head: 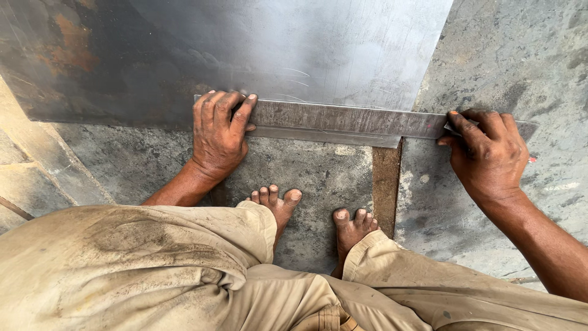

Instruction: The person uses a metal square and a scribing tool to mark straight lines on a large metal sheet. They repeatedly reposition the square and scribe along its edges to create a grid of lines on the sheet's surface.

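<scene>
Steel strip (343, 119), long, flat, grey, scuffed, left hand (218, 136) spread flat on it, right hand (487, 156) pinching its end.

Soft daylight, sharp focus, faint sheen on steel sheet (257, 49).

Dull steel sheet (245, 43), scuffed metal strip (343, 119)

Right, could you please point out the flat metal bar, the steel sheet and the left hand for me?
flat metal bar (343, 117), head view, on its bare middle stretch between the hands.
steel sheet (294, 49), head view, on its shiny central face.
left hand (217, 135), head view, on the back of the hand.
</scene>
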